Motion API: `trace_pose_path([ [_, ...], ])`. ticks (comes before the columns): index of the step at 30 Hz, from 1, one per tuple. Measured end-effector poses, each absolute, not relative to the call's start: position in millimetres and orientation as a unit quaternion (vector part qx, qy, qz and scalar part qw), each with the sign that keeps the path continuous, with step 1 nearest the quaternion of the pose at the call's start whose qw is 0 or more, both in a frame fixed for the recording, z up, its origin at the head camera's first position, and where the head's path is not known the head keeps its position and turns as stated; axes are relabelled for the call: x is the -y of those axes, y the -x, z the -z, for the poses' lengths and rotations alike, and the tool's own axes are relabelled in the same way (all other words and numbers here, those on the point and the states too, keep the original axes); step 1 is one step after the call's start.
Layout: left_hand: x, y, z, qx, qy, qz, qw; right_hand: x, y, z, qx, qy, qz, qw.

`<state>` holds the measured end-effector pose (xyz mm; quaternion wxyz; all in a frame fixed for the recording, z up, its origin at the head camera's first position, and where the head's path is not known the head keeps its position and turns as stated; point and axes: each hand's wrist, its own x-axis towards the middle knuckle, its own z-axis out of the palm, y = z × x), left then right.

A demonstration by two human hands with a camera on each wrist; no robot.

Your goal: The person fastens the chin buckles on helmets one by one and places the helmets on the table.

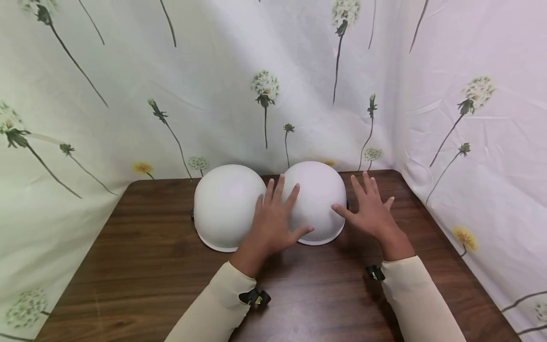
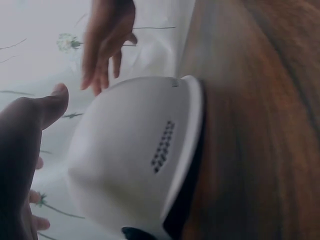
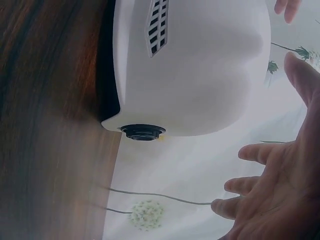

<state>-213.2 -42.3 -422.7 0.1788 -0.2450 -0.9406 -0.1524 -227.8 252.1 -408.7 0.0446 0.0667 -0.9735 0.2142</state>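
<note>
Two white helmets rest dome up, side by side, at the back of the table. The right helmet (image 1: pixel 318 199) lies between the two hands; a slotted vent and a round black fitting (image 3: pixel 143 132) show on it in the right wrist view. My left hand (image 1: pixel 273 221), fingers spread, hovers over the gap between the helmets and hides part of both. It stands apart from the right helmet's side in the left wrist view. My right hand (image 1: pixel 372 211) is held just right of that helmet, fingers spread and holding nothing. The left helmet (image 1: pixel 224 209) stands untouched as far as I see.
The brown wooden table (image 1: pixel 141 266) ends close behind the helmets. A white cloth with dandelion prints (image 1: pixel 205 95) hangs behind it and along the sides. Each cream sleeve (image 1: pixel 222 304) has a dark band device (image 1: pixel 255 298) near the wrist.
</note>
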Motion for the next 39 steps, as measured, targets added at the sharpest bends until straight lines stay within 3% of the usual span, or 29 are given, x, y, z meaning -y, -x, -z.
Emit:
trace_pose_path([
  [8,33.4,212.3,439.8,0.934,0.268,0.139,0.191,-250.0,230.0,414.8,0.968,-0.070,-0.235,0.045],
  [39,16.4,209.2,455.1,0.938,0.275,0.161,0.133,-232.5,238.0,438.8,0.931,-0.157,-0.328,0.037],
])
